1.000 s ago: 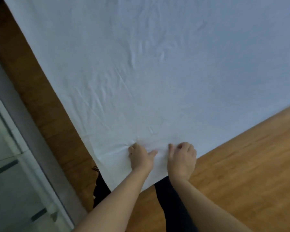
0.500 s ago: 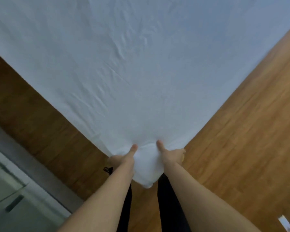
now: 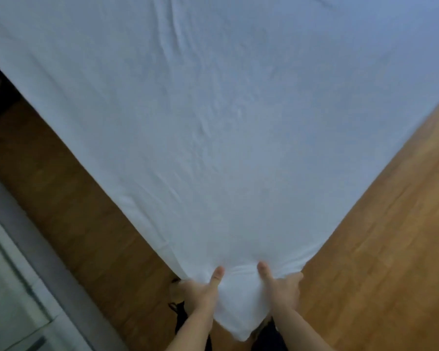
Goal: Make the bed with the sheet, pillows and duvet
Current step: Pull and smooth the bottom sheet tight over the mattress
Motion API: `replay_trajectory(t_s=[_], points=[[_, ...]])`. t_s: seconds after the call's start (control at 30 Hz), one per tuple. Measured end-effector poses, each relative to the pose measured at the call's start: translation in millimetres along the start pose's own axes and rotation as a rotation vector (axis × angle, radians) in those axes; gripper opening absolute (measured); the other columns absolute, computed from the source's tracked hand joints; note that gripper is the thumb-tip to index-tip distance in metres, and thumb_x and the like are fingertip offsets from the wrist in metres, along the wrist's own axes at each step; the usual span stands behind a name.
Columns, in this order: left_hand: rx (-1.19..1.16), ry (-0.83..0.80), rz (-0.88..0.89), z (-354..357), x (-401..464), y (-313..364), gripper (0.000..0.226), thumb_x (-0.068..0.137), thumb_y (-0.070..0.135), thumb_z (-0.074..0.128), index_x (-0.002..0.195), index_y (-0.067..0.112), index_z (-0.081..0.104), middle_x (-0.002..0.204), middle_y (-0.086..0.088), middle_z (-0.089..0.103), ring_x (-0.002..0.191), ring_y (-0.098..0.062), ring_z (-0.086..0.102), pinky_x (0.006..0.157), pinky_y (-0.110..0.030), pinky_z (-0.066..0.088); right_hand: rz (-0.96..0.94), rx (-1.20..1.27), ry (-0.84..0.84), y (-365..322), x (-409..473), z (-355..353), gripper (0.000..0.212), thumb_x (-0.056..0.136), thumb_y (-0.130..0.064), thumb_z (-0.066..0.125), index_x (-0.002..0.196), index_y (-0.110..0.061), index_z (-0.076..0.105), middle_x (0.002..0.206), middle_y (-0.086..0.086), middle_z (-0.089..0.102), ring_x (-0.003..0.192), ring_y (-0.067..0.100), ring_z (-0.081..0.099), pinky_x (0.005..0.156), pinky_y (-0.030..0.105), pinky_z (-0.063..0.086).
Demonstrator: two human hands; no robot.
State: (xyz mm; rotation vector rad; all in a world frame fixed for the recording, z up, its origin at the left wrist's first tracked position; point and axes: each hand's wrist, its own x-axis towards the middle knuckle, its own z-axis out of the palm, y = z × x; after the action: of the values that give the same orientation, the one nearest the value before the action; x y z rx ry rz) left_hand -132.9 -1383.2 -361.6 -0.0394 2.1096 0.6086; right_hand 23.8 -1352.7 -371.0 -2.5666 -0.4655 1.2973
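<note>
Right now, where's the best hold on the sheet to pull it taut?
At the near corner of the sheet, where the left hand and right hand already grip either side of the hanging tip. Its two edges converge there, so approaching from the near side likely tensions both.

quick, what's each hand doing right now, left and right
Left hand: closed, gripping the corner of the white sheet, thumb on top.
Right hand: closed, gripping the same corner, thumb on top.
</note>
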Motion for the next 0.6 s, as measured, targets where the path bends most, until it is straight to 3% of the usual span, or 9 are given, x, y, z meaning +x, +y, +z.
replay_trajectory(t_s=[0.1, 0.17, 0.2, 0.27, 0.33, 0.37, 0.43, 0.5, 0.6], points=[[0.096, -0.084, 0.285, -12, 25, -2, 0.097, 0.042, 0.056, 0.093, 0.128, 0.028, 0.059, 0.130, -0.011, 0.062, 0.118, -0.021, 0.058, 0.103, -0.041, 0.047, -0.082, 0.148, 0.171, -6, 3, 23, 0.132, 0.047, -0.083, 0.071, 0.121, 0.021, 0.033, 0.121, 0.044, 0.043, 0.118, 0.051, 0.045, 0.054, 0.048, 0.044], [0.180, 0.076, 0.494, -3, 78, -37, 0.101, 0.046, 0.089, 0.068, 0.135, 0.068, 0.024, 0.143, 0.008, 0.045, 0.132, -0.026, 0.048, 0.106, -0.047, 0.043, -0.134, 0.020, 0.201, 3, 8, 45, 0.153, 0.036, -0.109, 0.035, 0.122, 0.017, 0.040, 0.116, 0.039, 0.048, 0.107, 0.051, 0.053, 0.073, 0.053, 0.049], [0.221, 0.211, 0.583, -4, 91, -33, 0.095, 0.052, 0.095, 0.057, 0.133, 0.073, 0.013, 0.146, 0.019, 0.038, 0.128, -0.034, 0.052, 0.100, -0.052, 0.047, -0.196, -0.063, 0.241, 2, 0, 49, 0.154, 0.036, -0.112, 0.026, 0.122, 0.016, 0.042, 0.112, 0.038, 0.050, 0.099, 0.053, 0.056, 0.079, 0.058, 0.049], [0.336, 0.340, 0.646, -23, 85, 1, 0.101, 0.056, 0.077, 0.075, 0.137, 0.060, 0.018, 0.149, 0.018, 0.037, 0.115, -0.043, 0.056, 0.088, -0.059, 0.052, -0.292, -0.178, 0.307, -1, -26, 51, 0.127, 0.049, -0.097, 0.059, 0.107, 0.016, 0.048, 0.097, 0.038, 0.049, 0.081, 0.052, 0.056, 0.070, 0.062, 0.047], [0.472, 0.177, 0.463, -49, 38, 69, 0.111, 0.054, 0.041, 0.093, 0.142, 0.027, 0.027, 0.145, -0.010, 0.040, 0.124, -0.041, 0.046, 0.097, -0.052, 0.047, -0.304, -0.360, 0.255, -23, -61, 62, 0.091, 0.043, -0.053, 0.093, 0.093, 0.010, 0.052, 0.083, 0.030, 0.048, 0.069, 0.041, 0.054, 0.062, 0.053, 0.047], [0.555, 0.141, 0.425, -54, 29, 92, 0.108, 0.061, 0.041, 0.090, 0.145, 0.019, 0.026, 0.145, -0.012, 0.035, 0.131, -0.037, 0.040, 0.100, -0.047, 0.045, -0.336, -0.415, 0.218, -38, -76, 73, 0.086, 0.034, -0.042, 0.098, 0.092, 0.007, 0.056, 0.083, 0.028, 0.051, 0.071, 0.039, 0.056, 0.063, 0.051, 0.049], [0.646, 0.097, 0.487, -63, 34, 129, 0.099, 0.075, 0.046, 0.080, 0.148, 0.016, 0.021, 0.148, -0.006, 0.030, 0.136, -0.027, 0.036, 0.100, -0.041, 0.045, -0.381, -0.418, 0.165, -72, -99, 97, 0.078, 0.047, -0.038, 0.098, 0.108, -0.004, 0.063, 0.101, 0.020, 0.058, 0.094, 0.039, 0.059, 0.077, 0.048, 0.048], [0.638, 0.014, 0.637, -70, 50, 157, 0.093, 0.082, 0.045, 0.075, 0.149, 0.018, 0.017, 0.150, -0.001, 0.027, 0.137, -0.023, 0.035, 0.101, -0.039, 0.045, -0.471, -0.423, 0.180, -109, -116, 122, 0.062, 0.077, -0.048, 0.079, 0.124, -0.014, 0.055, 0.121, 0.008, 0.055, 0.115, 0.028, 0.053, 0.091, 0.043, 0.043], [0.638, -0.036, 0.842, -86, 69, 197, 0.084, 0.087, 0.045, 0.069, 0.149, 0.021, 0.019, 0.151, 0.003, 0.028, 0.136, -0.019, 0.037, 0.102, -0.039, 0.046, -0.617, -0.343, 0.132, -158, -125, 157, 0.050, 0.094, -0.049, 0.059, 0.131, -0.018, 0.047, 0.127, -0.001, 0.049, 0.119, 0.018, 0.049, 0.099, 0.032, 0.042]])
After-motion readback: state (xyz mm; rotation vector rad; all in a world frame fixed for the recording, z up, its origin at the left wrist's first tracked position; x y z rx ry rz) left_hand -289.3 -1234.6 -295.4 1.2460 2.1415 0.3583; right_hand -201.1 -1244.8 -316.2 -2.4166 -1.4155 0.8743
